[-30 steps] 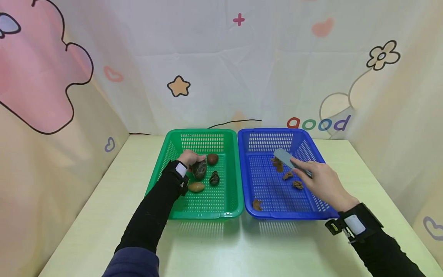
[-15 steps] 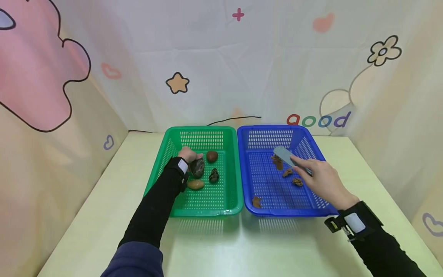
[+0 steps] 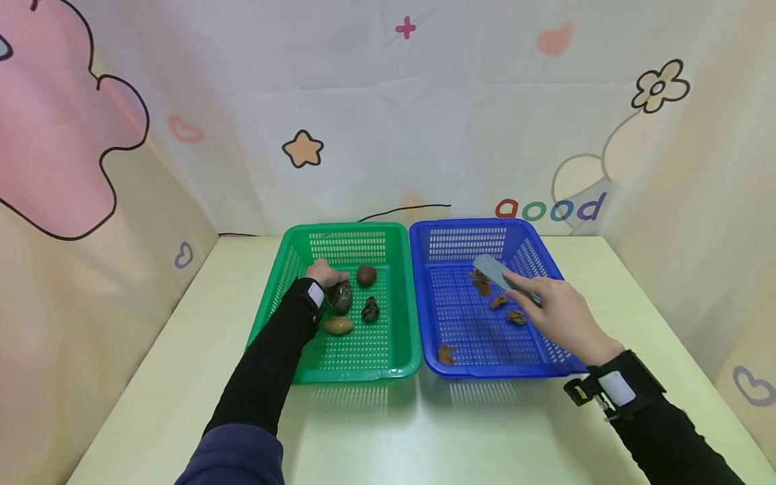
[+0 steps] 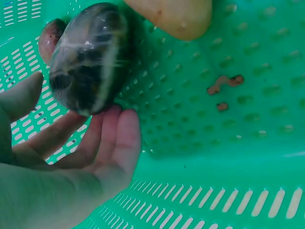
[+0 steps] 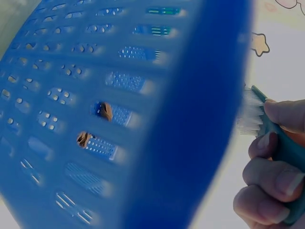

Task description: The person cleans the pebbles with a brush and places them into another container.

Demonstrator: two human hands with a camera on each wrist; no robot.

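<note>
In the green basket [image 3: 364, 374], my left hand [image 3: 323, 273] is at a large dark stone with pale veins [image 4: 88, 57]. Its fingertips touch the stone's near end, and the thumb [image 4: 24, 98] stands apart from it. Around it lie a tan oval stone [image 3: 338, 326], a reddish-brown round stone [image 3: 366, 275] and a small dark striped stone [image 3: 370, 310]. Over the blue basket [image 3: 503, 371], my right hand [image 3: 560, 313] grips a brush with a teal handle [image 3: 490, 268]. Its white bristles [image 5: 249, 112] show in the right wrist view, partly behind the basket rim.
Several crumpled brown pieces lie in the blue basket, among them one near its front left corner [image 3: 445, 354]. Both baskets stand side by side on a pale table [image 3: 364, 438]. A printed curtain [image 3: 376, 155] hangs behind them.
The head view has shifted slightly, so both baskets appear a little further left. My left hand stays at the dark stone, and my right hand keeps the brush over the blue basket.
</note>
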